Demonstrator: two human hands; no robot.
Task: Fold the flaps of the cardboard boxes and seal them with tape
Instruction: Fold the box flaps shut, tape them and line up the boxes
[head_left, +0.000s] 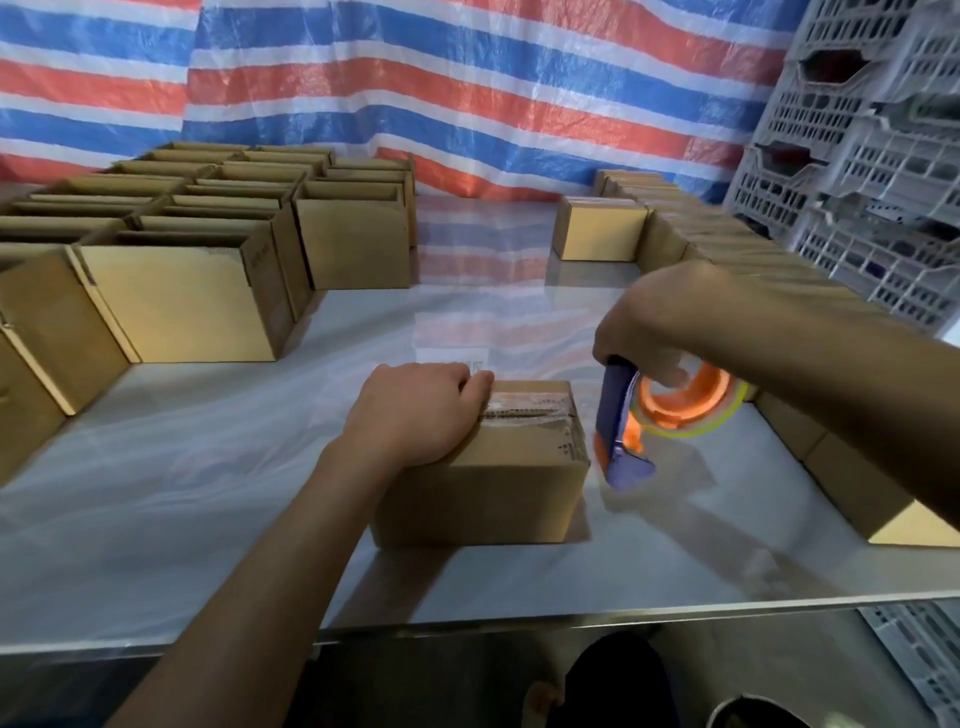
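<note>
A small closed cardboard box (498, 478) sits near the front edge of the shiny table (208, 467). Clear tape runs along its top seam. My left hand (415, 410) presses flat on the left part of the box top, fingers lying over the seam. My right hand (660, 327) grips a blue and orange tape dispenser (649, 415) with a clear roll, held just right of the box and slightly above the table. The dispenser's blade end points down beside the box's right edge.
Several open cardboard boxes (176, 301) stand in rows at the left and back left. Closed boxes (597, 234) line the back right and right side. Grey plastic crates (857, 156) are stacked at the far right. A striped tarp (467, 78) hangs behind.
</note>
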